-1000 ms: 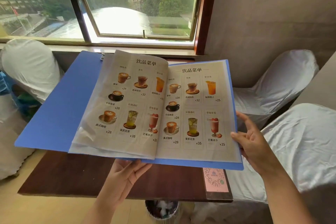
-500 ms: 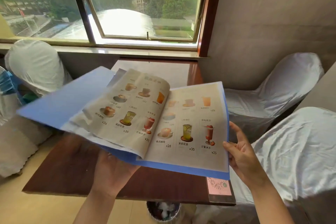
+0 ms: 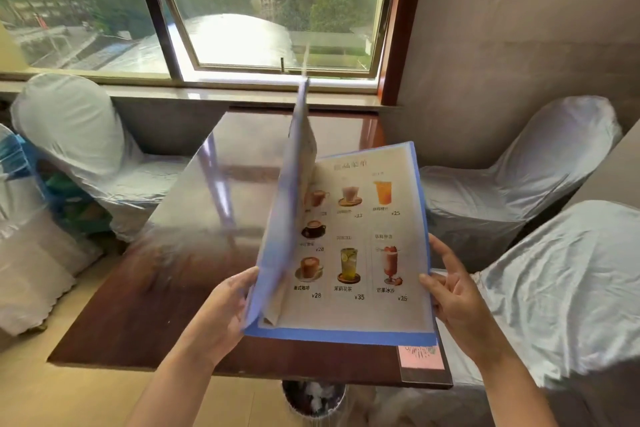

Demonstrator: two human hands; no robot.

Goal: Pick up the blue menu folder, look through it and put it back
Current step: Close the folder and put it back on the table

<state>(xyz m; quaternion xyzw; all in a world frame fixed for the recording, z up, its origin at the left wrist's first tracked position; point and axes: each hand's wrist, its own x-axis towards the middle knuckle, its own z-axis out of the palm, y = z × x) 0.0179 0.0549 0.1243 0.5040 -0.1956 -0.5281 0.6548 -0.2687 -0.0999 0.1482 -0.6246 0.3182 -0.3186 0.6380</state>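
Note:
The blue menu folder (image 3: 363,246) hangs half closed over the dark wooden table (image 3: 145,315). Its right half lies nearly flat and shows a page of drink pictures with prices. Its left cover and the loose pages stand almost upright, blurred by motion. My left hand (image 3: 221,312) grips the lower edge of that raised cover. My right hand (image 3: 453,291) holds the folder's right edge, thumb on the page.
White-covered chairs stand at the left (image 3: 76,139), at the right (image 3: 512,184) and at the near right (image 3: 561,288). A pink card (image 3: 420,355) lies on the table's near right corner. A bin (image 3: 313,399) stands under the table. The window (image 3: 273,14) is behind.
The folder has dropped toward the table. My left hand has swung the left cover and pages up from flat to nearly upright, so the folder is closing. The right hand stays on the right edge.

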